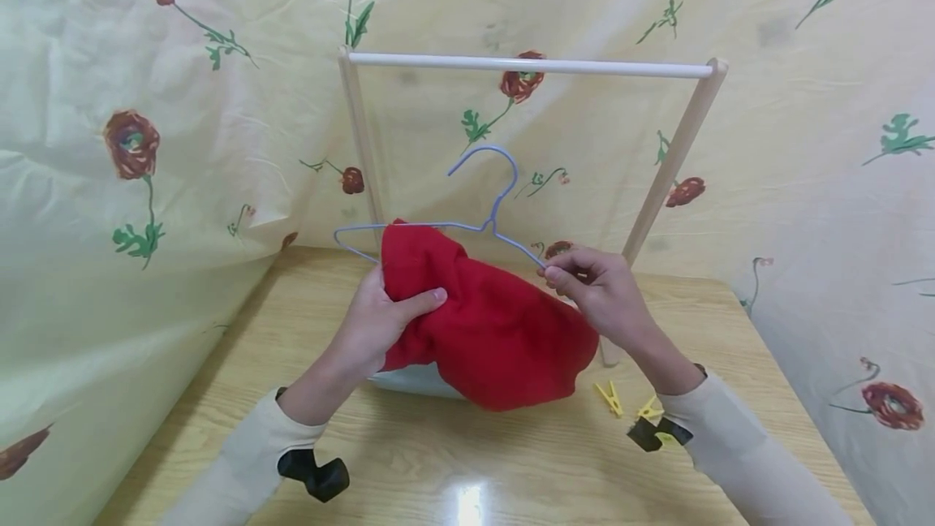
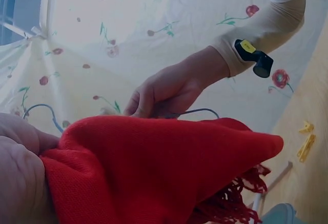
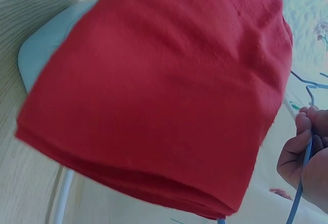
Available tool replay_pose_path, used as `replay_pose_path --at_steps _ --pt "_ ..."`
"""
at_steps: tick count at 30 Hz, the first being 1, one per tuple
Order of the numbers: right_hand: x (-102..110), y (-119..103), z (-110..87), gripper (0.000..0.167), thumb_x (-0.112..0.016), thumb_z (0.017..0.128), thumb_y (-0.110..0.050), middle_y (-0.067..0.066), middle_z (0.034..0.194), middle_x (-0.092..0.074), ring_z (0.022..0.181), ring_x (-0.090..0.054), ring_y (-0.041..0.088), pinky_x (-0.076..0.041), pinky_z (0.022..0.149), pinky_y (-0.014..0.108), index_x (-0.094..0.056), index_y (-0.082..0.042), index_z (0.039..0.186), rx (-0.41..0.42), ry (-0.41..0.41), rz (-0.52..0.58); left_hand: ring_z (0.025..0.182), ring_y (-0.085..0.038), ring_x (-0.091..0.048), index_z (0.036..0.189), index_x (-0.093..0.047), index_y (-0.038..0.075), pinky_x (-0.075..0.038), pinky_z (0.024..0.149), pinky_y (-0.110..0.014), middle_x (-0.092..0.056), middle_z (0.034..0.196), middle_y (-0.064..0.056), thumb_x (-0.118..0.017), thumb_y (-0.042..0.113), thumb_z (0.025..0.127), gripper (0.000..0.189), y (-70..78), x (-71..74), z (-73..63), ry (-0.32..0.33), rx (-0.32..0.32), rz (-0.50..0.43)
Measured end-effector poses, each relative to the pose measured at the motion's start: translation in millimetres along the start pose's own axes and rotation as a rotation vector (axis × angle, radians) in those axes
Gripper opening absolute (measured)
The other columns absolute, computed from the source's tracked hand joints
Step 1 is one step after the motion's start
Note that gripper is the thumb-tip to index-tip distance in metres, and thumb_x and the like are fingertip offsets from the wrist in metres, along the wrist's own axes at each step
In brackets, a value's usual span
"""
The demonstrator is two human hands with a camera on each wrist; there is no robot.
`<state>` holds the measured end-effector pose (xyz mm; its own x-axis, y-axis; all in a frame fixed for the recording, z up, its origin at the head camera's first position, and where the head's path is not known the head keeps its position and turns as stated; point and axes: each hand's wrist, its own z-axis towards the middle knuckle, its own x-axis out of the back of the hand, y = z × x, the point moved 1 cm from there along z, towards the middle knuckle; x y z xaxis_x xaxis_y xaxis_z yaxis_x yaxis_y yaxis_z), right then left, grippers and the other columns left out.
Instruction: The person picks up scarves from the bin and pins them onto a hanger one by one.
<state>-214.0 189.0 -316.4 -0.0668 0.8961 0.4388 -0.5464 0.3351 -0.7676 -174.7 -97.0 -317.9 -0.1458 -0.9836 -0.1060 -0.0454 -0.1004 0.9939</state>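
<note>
A folded red scarf [image 1: 504,331] hangs in front of a blue wire hanger [image 1: 515,173] and hides its lower part. Fringe [image 2: 230,203] shows along one end of the cloth in the left wrist view. My left hand [image 1: 376,319] grips the scarf at its left side, thumb across the front. My right hand [image 1: 602,291] pinches the hanger's right shoulder between thumb and fingers. The hook points up and is off the rack bar. In the right wrist view my right hand [image 3: 310,157] holds the blue wire beside the cloth.
Behind the hanger stands a rack with a white bar [image 1: 526,65] and wooden legs [image 1: 672,165]. Yellow clothespins [image 1: 609,398] lie on the wooden table [image 1: 351,461] at the right. Partly hidden below the scarf is a pale blue-grey object [image 1: 416,380]. Flowered cloth [image 1: 219,104] surrounds the table.
</note>
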Motion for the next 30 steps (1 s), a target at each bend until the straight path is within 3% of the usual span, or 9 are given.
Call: replay_pose_path --at_steps 11,23,30 --pt "0.0 -0.7 0.1 0.008 -0.068 0.094 0.004 0.015 0.092 -0.069 0.073 -0.062 0.014 -0.058 0.065 0.023 -0.075 0.003 0.098 -0.005 -0.013 -0.003 0.117 -0.027 -0.061 0.139 -0.044 0.013 -0.058 0.087 -0.038 -0.059 0.132 -0.01 -0.073 0.008 0.092 0.055 -0.9 7.4 8.3 -0.026 0.061 -0.012" --pt "2.7 -0.8 -2.1 0.009 -0.07 0.092 0.007 0.006 0.082 -0.067 0.067 -0.06 0.015 -0.052 0.057 0.022 -0.076 0.003 0.097 0.033 -0.019 -0.003 0.106 -0.021 -0.068 0.135 -0.043 0.014 -0.06 0.083 -0.036 -0.062 0.123 -0.006 -0.064 0.001 0.096 0.046 -1.7 21.4 17.8 -0.236 0.118 -0.096" --pt "4.0 -2.3 -2.6 0.01 -0.069 0.092 0.007 0.002 0.084 -0.068 0.068 -0.06 0.015 -0.053 0.059 0.02 -0.076 0.003 0.098 0.048 -0.021 -0.004 0.107 -0.022 -0.067 0.138 -0.04 0.015 -0.061 0.081 -0.036 -0.06 0.126 -0.007 -0.063 0.0 0.096 0.05 -0.1 24.3 17.7 -0.195 0.14 -0.119"
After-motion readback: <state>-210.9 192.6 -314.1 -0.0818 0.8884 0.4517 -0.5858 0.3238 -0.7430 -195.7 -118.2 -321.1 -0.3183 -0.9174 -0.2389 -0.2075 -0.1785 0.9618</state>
